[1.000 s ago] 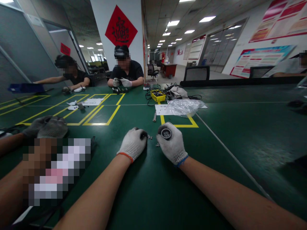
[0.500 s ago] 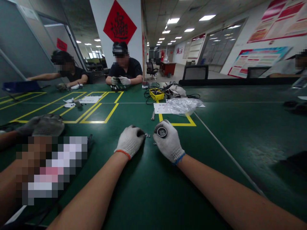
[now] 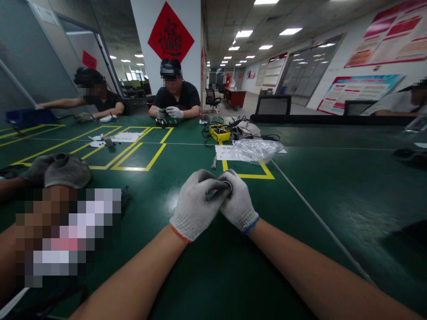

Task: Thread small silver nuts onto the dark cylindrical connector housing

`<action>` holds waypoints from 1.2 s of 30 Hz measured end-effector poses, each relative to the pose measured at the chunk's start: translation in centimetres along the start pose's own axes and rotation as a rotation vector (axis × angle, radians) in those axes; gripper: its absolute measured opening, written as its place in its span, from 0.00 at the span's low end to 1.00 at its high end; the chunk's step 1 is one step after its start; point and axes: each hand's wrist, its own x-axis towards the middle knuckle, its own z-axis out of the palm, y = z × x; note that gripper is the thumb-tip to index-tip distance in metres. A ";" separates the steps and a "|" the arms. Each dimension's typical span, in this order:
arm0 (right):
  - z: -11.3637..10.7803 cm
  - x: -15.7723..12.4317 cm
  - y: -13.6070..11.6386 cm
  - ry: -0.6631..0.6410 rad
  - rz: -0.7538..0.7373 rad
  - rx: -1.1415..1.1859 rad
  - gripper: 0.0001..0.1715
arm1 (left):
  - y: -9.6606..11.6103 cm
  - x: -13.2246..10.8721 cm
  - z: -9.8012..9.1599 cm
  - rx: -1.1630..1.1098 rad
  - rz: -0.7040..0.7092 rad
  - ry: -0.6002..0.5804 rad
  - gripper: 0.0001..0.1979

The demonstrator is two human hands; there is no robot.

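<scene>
My right hand (image 3: 237, 202), in a white knit glove with a blue cuff, is closed round a small round dark metal part (image 3: 227, 186) held above the green table (image 3: 213, 266). My left hand (image 3: 196, 205), gloved with an orange cuff, has come up against the right hand and its fingers pinch at the same part. Whatever small piece the left fingers carry is hidden between the gloves. The small loose metal bits seen on the table earlier are covered by my hands.
A co-worker's gloved hands (image 3: 56, 171) rest on the table at my left. Ahead lie a clear plastic bag (image 3: 255, 150) on a white sheet, a yellow box (image 3: 219, 132) with cables, and a small tool (image 3: 214, 162). Two people work at the far side, another at right.
My left hand left the table, where it was by the small loose bits, and moved right to meet the right hand at the round part. Both hands rose slightly.
</scene>
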 end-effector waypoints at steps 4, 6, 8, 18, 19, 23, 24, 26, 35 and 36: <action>0.1 0.0 -0.1 -0.018 -0.033 -0.028 0.08 | -0.2 0.4 0.1 0.011 -0.081 -0.033 0.02; 0.1 -0.1 -0.1 -0.027 -0.053 -0.039 0.08 | -0.2 0.5 0.0 -0.002 -0.101 -0.049 0.01; 0.1 -0.2 0.0 -0.035 -0.056 -0.055 0.08 | -0.1 0.6 0.0 -0.023 -0.123 -0.069 0.02; 0.6 -0.4 0.2 -0.018 -0.006 -0.068 0.10 | 0.5 0.7 0.6 0.016 -0.314 -0.044 0.03; 0.6 -0.4 0.2 -0.015 -0.005 -0.065 0.10 | 0.6 0.7 0.7 -0.005 -0.346 -0.045 0.03; 0.6 -0.4 0.0 -0.012 -0.001 -0.054 0.08 | 0.8 0.8 0.7 -0.032 -0.385 -0.064 0.03; 0.6 -0.4 0.0 -0.011 0.000 -0.045 0.08 | 0.8 0.7 0.7 -0.002 -0.357 -0.066 0.03; 0.4 -0.4 0.0 0.005 0.005 -0.021 0.06 | 0.9 0.4 0.6 0.069 -0.255 -0.072 0.05; -0.1 0.0 1.1 0.194 0.147 0.114 0.02 | 1.3 -0.7 0.6 0.059 0.022 -0.209 0.21; -0.1 0.0 1.1 0.208 0.152 0.111 0.02 | 1.2 -0.8 0.8 0.036 0.022 -0.204 0.23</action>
